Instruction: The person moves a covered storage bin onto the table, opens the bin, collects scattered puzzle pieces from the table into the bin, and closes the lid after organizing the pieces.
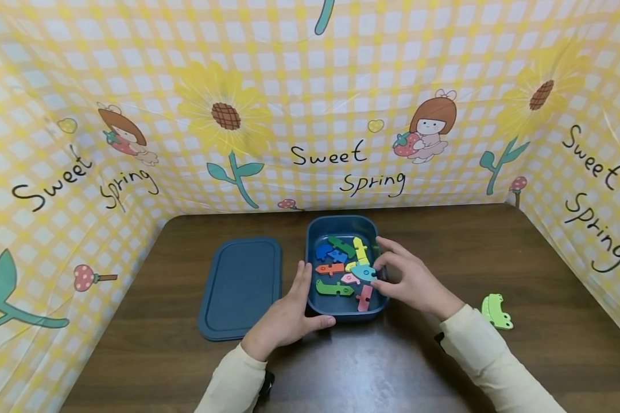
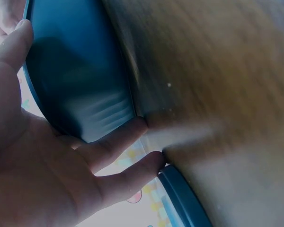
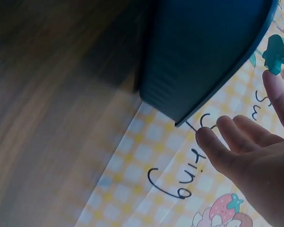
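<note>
Dark blue rectangular plastic box (image 1: 342,312), lid off, sits on the brown wooden worktop (image 1: 444,355) between both hands.

Left hand (image 1: 287,316): fingers straight and together, lying flat along the box's left outer wall, thumb stretched along the near wall. The left wrist view shows the fingers (image 2: 114,141) loosely spread against the blue wall; they grip nothing.

Right hand (image 1: 412,280): reaches in over the box's right rim. Thumb and forefinger pinch a light blue flat puzzle piece (image 1: 364,272), which lies just off the fingertips inside the box. Other fingers are relaxed and fanned, as the right wrist view confirms (image 3: 229,142).

Around the pinched piece, inside the box: green (image 1: 333,288), orange (image 1: 329,268), red (image 1: 364,298), pink, yellow (image 1: 359,249) and blue (image 1: 324,251) flat pieces, loosely heaped.

The box's dark blue lid (image 1: 240,287) lies flat just left of the left hand. A light green frog-shaped piece (image 1: 496,311) sits on the worktop, well right of the right wrist.
</note>
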`<state>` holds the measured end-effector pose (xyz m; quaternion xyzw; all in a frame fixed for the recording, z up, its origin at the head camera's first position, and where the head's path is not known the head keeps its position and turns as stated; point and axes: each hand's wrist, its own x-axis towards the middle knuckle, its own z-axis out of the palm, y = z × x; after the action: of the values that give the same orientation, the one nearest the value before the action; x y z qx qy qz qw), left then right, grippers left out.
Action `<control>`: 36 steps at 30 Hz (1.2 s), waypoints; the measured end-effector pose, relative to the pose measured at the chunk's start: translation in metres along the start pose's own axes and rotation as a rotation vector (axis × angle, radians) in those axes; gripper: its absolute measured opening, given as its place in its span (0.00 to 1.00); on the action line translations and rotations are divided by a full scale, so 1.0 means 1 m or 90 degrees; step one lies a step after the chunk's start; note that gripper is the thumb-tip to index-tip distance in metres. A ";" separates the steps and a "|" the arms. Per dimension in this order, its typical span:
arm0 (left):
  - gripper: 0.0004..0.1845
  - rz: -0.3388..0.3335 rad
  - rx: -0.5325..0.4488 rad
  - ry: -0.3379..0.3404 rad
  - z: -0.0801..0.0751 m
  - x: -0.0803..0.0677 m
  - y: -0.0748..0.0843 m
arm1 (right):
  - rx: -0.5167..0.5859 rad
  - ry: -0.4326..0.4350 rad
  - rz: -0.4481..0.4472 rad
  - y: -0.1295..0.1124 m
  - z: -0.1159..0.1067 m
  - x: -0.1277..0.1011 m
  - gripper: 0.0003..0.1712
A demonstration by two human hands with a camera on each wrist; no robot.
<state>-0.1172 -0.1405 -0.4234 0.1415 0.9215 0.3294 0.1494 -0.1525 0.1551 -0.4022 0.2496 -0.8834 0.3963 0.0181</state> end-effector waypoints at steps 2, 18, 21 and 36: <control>0.64 0.001 0.001 0.001 0.001 0.000 0.000 | 0.003 -0.005 -0.006 -0.001 0.003 0.002 0.11; 0.62 0.014 0.002 -0.005 0.000 0.000 0.001 | -0.021 -0.066 -0.019 -0.011 0.020 0.013 0.09; 0.62 0.014 0.001 -0.004 0.000 0.000 0.001 | -0.019 -0.077 -0.015 -0.013 0.024 0.013 0.08; 0.62 0.010 0.005 -0.005 0.000 0.000 0.000 | -0.047 -0.093 -0.036 -0.020 0.032 0.012 0.11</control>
<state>-0.1169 -0.1403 -0.4233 0.1503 0.9211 0.3266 0.1496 -0.1483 0.1159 -0.4080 0.3016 -0.8890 0.3436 -0.0260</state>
